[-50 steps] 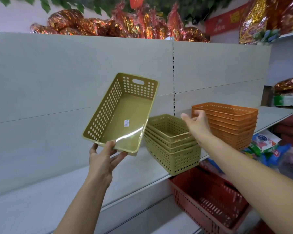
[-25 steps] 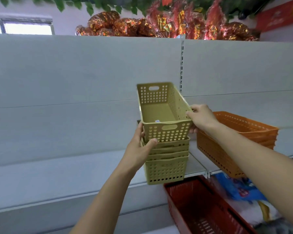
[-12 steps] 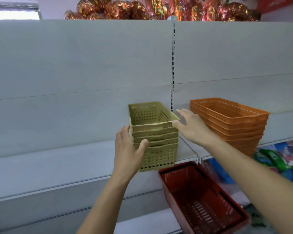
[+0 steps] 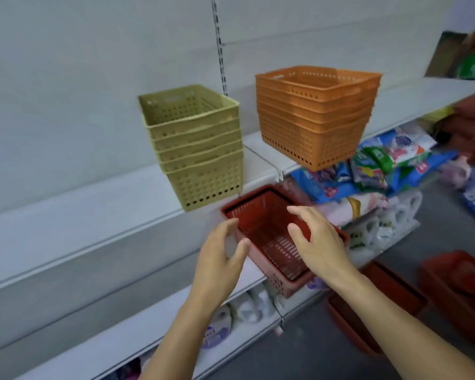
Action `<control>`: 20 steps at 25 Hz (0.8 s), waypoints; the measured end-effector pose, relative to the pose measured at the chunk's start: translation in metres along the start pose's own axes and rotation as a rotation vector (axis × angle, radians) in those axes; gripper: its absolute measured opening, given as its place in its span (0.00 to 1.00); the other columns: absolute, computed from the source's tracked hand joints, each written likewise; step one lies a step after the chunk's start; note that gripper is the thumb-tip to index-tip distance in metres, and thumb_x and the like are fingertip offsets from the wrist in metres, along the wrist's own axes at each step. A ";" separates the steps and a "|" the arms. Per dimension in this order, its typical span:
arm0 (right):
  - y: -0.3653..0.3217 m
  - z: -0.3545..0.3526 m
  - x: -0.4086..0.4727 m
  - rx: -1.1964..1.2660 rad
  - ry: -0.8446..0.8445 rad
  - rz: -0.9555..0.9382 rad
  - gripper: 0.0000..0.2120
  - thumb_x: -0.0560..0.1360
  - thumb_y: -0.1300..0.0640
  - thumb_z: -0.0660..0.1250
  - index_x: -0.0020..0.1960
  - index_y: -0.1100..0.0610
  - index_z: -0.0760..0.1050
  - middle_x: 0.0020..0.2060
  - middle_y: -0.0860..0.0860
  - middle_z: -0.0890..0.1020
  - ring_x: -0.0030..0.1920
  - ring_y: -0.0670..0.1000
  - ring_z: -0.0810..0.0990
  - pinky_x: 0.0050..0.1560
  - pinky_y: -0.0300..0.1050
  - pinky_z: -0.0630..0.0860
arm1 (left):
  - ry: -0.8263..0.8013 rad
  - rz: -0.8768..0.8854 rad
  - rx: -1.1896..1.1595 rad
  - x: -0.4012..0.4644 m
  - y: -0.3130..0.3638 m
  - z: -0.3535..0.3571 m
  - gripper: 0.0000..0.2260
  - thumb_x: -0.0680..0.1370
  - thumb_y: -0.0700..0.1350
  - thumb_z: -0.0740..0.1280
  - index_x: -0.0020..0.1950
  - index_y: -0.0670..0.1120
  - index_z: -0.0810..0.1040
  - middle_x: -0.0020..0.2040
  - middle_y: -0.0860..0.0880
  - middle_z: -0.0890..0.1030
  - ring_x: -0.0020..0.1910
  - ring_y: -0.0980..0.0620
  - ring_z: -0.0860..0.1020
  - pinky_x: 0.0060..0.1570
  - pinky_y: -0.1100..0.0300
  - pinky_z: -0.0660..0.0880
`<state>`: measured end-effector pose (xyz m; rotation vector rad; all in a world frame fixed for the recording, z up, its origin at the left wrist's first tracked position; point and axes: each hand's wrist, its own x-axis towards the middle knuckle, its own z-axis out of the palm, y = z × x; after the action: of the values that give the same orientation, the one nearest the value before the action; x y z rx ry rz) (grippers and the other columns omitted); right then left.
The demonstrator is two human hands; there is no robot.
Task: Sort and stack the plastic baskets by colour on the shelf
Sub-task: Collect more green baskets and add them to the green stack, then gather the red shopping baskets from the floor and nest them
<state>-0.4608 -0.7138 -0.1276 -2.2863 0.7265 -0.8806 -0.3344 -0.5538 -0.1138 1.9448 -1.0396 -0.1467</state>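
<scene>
A stack of several olive-green perforated baskets stands on the grey upper shelf, overhanging its front edge. To its right a stack of several orange baskets stands on the same shelf level. Below them a dark red basket rests on the lower shelf, sticking out past the edge. My left hand hovers open at the red basket's left rim, fingers spread. My right hand is open over the basket's right side. Neither hand grips anything.
Packets in blue, green and white wrapping lie piled under the orange stack. More dark red baskets sit low at the right, near the grey floor. White bottles show beneath the lower shelf. A slotted upright divides the back panel.
The green basket went onto its stack and both hands let go. They have dropped down to the red basket below, and my view has tilted downward.
</scene>
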 end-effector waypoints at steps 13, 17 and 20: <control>0.217 0.035 -0.007 0.264 -0.412 0.912 0.13 0.75 0.57 0.67 0.57 0.57 0.68 0.54 0.55 0.76 0.55 0.55 0.75 0.55 0.56 0.75 | -0.145 -0.885 -0.355 0.015 -0.074 0.220 0.27 0.78 0.45 0.66 0.75 0.44 0.61 0.68 0.44 0.74 0.64 0.44 0.74 0.65 0.46 0.70; 0.264 0.049 0.014 0.467 -0.564 1.151 0.17 0.77 0.54 0.67 0.62 0.57 0.67 0.59 0.55 0.73 0.56 0.58 0.76 0.50 0.56 0.79 | 0.063 -0.943 -0.320 0.030 -0.086 0.276 0.24 0.77 0.38 0.66 0.72 0.40 0.64 0.57 0.44 0.77 0.52 0.48 0.76 0.49 0.60 0.70; 0.279 0.067 0.024 0.709 -0.536 1.280 0.14 0.77 0.54 0.68 0.59 0.57 0.70 0.55 0.55 0.75 0.51 0.58 0.79 0.54 0.56 0.79 | 0.207 -0.912 -0.222 0.028 -0.100 0.302 0.23 0.74 0.32 0.65 0.68 0.41 0.68 0.55 0.44 0.79 0.51 0.47 0.79 0.49 0.59 0.73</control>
<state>-0.4744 -0.8994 -0.3476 -0.9659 1.1265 0.1145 -0.3982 -0.7480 -0.3595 2.0316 0.0564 -0.5230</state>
